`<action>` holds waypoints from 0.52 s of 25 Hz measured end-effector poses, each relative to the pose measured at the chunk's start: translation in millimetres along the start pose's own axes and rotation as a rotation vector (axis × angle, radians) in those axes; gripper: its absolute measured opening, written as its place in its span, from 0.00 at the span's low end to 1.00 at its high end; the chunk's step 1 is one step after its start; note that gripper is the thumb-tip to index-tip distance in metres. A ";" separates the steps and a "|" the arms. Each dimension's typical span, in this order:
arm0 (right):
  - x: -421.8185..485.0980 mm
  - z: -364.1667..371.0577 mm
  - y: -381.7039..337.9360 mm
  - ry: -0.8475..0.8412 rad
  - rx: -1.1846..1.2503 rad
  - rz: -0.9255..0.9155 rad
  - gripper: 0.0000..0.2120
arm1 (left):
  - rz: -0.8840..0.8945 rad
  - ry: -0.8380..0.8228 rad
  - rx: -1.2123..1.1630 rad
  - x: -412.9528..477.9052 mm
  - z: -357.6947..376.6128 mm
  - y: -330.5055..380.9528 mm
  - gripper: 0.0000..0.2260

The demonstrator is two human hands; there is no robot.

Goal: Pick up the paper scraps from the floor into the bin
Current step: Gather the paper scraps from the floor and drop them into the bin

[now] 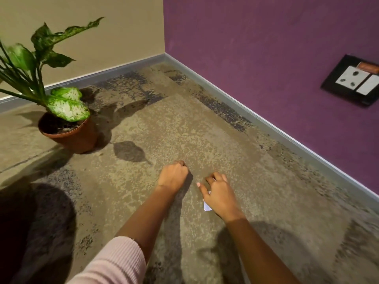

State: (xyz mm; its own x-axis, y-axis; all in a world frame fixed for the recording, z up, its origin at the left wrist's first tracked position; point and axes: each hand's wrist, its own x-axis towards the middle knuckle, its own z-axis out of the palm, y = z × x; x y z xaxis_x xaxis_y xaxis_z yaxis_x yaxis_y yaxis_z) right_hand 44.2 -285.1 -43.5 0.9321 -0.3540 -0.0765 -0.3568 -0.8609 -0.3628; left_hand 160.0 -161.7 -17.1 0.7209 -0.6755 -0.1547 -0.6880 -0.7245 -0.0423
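Both of my hands are low over the mottled brown carpet in the middle of the head view. My left hand (174, 177) is curled into a fist; whether anything is inside it is hidden. My right hand (220, 194) is bent around white paper scraps (206, 206), whose corner sticks out under the palm. No bin is in view, and I see no loose scraps on the carpet.
A potted plant (69, 128) with spotted green leaves stands at the left in a terracotta pot. Beige and purple walls meet at a corner (164, 55) ahead, with grey skirting. A wall socket (355, 79) is at the right.
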 end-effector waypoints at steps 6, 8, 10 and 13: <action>-41.3 -6.7 -5.0 -0.092 0.015 -0.016 0.18 | 0.005 -0.012 0.032 -33.5 3.0 -3.7 0.14; -51.8 -7.8 -6.9 -0.080 0.012 -0.018 0.17 | 0.000 -0.016 0.029 -45.5 3.7 -4.3 0.14; -57.7 -8.9 -13.3 -0.077 -0.030 0.001 0.17 | 0.006 -0.025 0.053 -57.5 3.3 -6.0 0.13; -59.1 -15.0 -27.5 -0.066 -0.123 0.062 0.16 | 0.023 -0.038 0.074 -73.7 2.2 -9.2 0.13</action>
State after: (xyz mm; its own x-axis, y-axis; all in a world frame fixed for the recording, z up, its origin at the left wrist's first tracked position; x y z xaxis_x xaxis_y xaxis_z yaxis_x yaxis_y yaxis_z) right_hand -2.0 -246.0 -15.1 0.9088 -0.3862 -0.1578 -0.4146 -0.8781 -0.2390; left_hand 113.0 -105.0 -7.5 0.7024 -0.6849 -0.1938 -0.7093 -0.6961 -0.1109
